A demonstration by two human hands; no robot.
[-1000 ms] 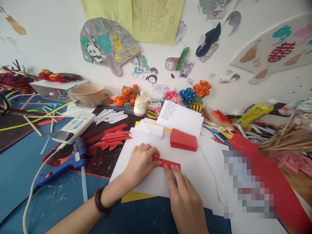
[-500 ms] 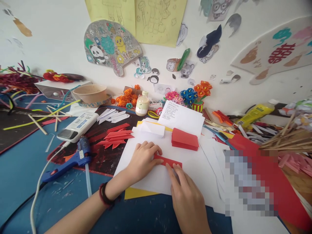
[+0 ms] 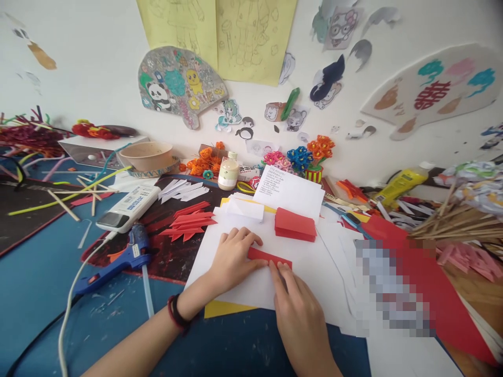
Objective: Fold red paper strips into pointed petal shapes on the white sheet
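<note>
A narrow folded strip of red paper (image 3: 271, 256) lies on white sheets (image 3: 251, 290) in front of me. My left hand (image 3: 234, 260) is closed on the strip's left end, with the thumb along its lower edge. Fingertips of my right hand (image 3: 301, 309) press on the strip's lower edge towards its right end, close to my left thumb. Behind the strip sits a stack of red paper rectangles (image 3: 295, 225), and left of that stack are white paper pieces (image 3: 245, 209). Pointed red folded pieces (image 3: 192, 221) are heaped on the dark mat to the left.
A blue glue gun (image 3: 118, 264) and a white power bank (image 3: 129, 208) with its cable lie at the left. A glue bottle (image 3: 228, 172) stands at the back, near flowers (image 3: 301, 157). Red card (image 3: 440, 293) and wooden sticks (image 3: 444, 220) are at the right.
The camera view has shifted slightly. Both hands stay on the red strip, and more of its surface shows between them, with my left thumb and right fingertips now closer together.
</note>
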